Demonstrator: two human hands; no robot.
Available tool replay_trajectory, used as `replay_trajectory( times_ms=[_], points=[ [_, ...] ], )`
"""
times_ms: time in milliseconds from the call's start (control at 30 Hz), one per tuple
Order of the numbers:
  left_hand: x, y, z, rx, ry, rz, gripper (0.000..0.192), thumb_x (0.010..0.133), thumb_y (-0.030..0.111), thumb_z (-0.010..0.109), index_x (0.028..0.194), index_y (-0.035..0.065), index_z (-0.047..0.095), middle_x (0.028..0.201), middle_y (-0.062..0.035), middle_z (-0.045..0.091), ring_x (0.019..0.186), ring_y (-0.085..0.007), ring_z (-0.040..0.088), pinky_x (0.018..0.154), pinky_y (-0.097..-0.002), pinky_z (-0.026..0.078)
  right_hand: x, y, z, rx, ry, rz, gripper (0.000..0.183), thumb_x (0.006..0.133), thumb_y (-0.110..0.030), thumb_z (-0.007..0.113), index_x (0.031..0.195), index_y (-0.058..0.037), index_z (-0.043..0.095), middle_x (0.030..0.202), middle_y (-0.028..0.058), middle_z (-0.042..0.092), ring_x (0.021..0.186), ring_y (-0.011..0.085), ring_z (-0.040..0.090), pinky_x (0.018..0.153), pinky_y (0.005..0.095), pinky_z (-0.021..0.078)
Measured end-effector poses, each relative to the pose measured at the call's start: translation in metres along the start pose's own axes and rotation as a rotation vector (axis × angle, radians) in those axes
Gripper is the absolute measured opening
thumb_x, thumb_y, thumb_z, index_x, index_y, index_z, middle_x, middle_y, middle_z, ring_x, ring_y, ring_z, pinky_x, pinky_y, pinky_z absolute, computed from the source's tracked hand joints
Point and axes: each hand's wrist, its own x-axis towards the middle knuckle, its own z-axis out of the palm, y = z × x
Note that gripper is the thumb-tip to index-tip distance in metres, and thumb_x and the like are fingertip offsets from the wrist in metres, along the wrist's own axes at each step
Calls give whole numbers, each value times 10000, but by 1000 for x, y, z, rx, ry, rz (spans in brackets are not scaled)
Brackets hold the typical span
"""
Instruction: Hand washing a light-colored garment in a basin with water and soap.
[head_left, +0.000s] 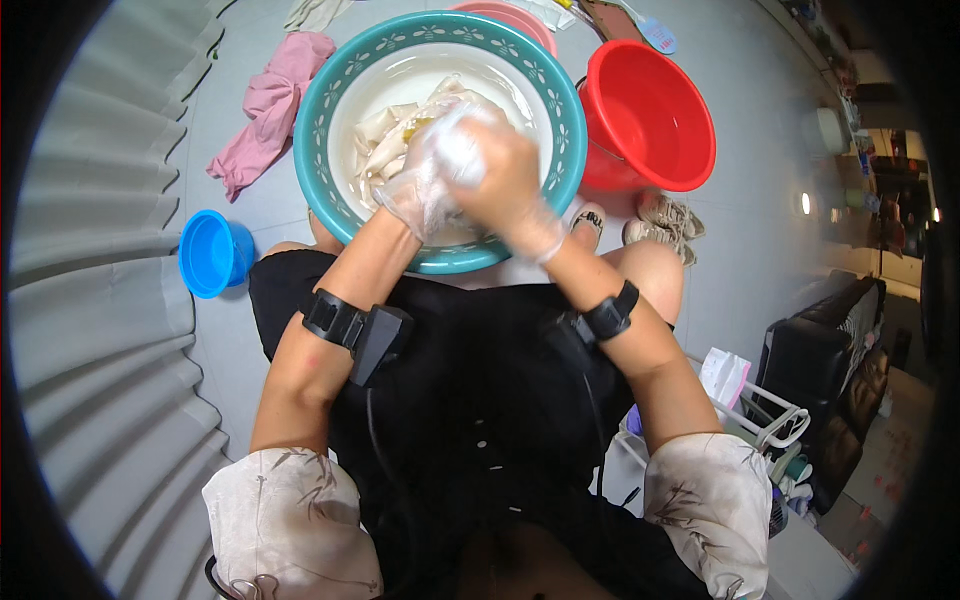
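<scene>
A teal-rimmed basin (313, 161) with a white inside holds water and a wet cream cloth (386, 142). Over it, my two hands are pressed together in clear plastic gloves. My left hand (427, 176) grips a bunch of the cloth. My right hand (504, 169), blurred by motion, is closed in a fist against the same bunch. Between them a white patch (461, 150) is too blurred to tell suds from fabric. Something yellowish (416, 129) shows in the cloth beside the left hand. My fingertips are mostly hidden.
A red bucket (645, 120) stands right of the basin, with sneakers (664, 225) below it. Pink fabric (274, 105) lies on the floor to the left, near a small blue bucket (214, 253). Behind the basin a pink basin (517, 16) peeks out. A grey curtain (97, 300) hangs at left.
</scene>
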Motion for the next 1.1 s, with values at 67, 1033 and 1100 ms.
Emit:
replay_trajectory(
  times_ms=[67, 1033, 1100],
  points=[
    [-2, -3, 14, 150, 123, 57, 279, 937, 267, 484, 1025, 13, 561, 892, -125, 626, 734, -220, 639, 659, -346, 565, 12, 17, -4, -49, 47, 140, 221, 742, -155, 675, 903, -23, 603, 813, 193, 606, 787, 345, 601, 656, 396, 478],
    [-4, 48, 16, 287, 234, 82, 316, 956, 313, 464, 1114, 54, 553, 995, -134, 618, 845, -220, 641, 726, -354, 560, 1, -16, 25, 273, 134, -157, 290, 686, -62, 658, 974, -35, 637, 945, 177, 574, 892, 306, 586, 782, 333, 472],
    [-3, 39, -2, 103, -528, -266, 325, 967, 292, 441, 1148, 38, 534, 1003, -124, 618, 872, -213, 627, 763, -341, 544, -7, -33, 18, 166, 96, -197, 162, 721, -37, 664, 878, -15, 630, 961, 183, 595, 890, 279, 596, 784, 372, 469]
  ],
)
